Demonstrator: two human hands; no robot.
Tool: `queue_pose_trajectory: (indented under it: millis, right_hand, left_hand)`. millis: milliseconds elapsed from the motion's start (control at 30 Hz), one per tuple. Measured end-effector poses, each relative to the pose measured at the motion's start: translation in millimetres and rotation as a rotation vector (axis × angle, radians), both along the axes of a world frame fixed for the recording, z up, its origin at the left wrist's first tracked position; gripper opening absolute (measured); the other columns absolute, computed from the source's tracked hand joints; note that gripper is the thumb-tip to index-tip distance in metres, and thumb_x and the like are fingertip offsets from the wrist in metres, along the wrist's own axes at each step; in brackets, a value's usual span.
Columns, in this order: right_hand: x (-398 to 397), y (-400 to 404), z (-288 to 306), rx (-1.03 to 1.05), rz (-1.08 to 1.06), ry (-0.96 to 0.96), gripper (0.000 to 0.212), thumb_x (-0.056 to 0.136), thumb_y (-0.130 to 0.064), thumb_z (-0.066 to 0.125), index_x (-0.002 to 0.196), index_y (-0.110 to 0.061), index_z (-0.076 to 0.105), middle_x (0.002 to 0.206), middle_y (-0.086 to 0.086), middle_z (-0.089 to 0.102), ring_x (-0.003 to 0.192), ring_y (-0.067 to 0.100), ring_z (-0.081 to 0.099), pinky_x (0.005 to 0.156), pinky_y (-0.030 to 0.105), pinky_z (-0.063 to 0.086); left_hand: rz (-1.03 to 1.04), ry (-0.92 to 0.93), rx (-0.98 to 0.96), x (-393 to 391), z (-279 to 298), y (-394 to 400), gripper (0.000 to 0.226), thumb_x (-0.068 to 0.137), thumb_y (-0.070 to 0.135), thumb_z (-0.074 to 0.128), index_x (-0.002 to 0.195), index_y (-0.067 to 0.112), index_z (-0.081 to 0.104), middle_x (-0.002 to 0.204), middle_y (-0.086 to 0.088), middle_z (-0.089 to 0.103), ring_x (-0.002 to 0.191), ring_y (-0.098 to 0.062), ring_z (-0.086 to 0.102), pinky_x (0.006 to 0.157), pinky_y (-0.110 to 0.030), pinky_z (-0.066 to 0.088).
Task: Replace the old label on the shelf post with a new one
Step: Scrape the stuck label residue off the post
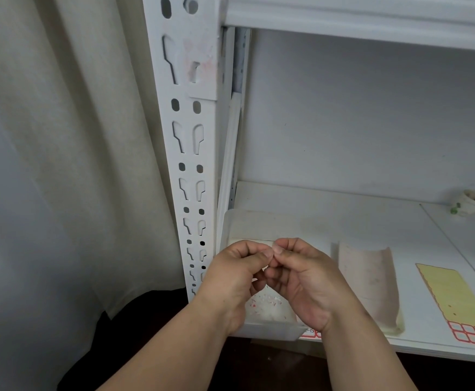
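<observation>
Overhead, we see the white shelf post (191, 153) carrying pinkish label residue (202, 63) near its top. Below, over a clear tray (270, 331) on the shelf (343, 210), our left hand (230, 277) and right hand (304, 280) meet, fingertips pinched together on a tiny scrap, too small to identify.

The hands, left (235, 277) and right (305, 280), are pinching something between their fingertips that is too small to tell. They are covering much of the clear tray (273, 331) and the red-edged label (311, 333) behind it. The label sheet (456, 300) is running off the right edge. The paper cup (469, 206) is looking blurred.
</observation>
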State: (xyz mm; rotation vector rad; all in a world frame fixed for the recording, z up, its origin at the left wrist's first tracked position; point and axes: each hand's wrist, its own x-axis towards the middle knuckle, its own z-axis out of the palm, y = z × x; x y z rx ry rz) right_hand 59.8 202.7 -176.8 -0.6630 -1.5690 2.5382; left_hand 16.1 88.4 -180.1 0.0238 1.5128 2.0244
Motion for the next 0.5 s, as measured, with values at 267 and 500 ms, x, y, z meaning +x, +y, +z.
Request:
queue_pose_trajectory:
  millis: [267,500]
  right_hand:
    - [-2.2,3.0,0.3,0.105,-0.025,-0.035,0.018,0.092,0.003,0.046,0.098,-0.008,0.057,0.066,0.009,0.062,0.056,0.019,0.060,0.069,0.036,0.048]
    - [-4.2,6.2,-2.8,0.261,-0.038,-0.087,0.011,0.086,-0.001,0.059,0.092,-0.010,0.059,0.072,0.011,0.065,0.061,0.020,0.060,0.068,0.034,0.048]
  left_hand:
    - [0.038,-0.043,-0.031,-1.9,-1.1,1.7,0.011,0.089,0.001,0.064,0.085,0.011,0.064,0.061,0.004,0.068,0.062,-0.010,0.053,0.063,-0.025,0.048]
    - [0.074,-0.058,-0.072,-4.7,-4.9,5.8,0.015,0.088,-0.002,0.066,0.084,0.012,0.061,0.072,-0.005,0.061,0.060,-0.012,0.057,0.063,-0.026,0.051]
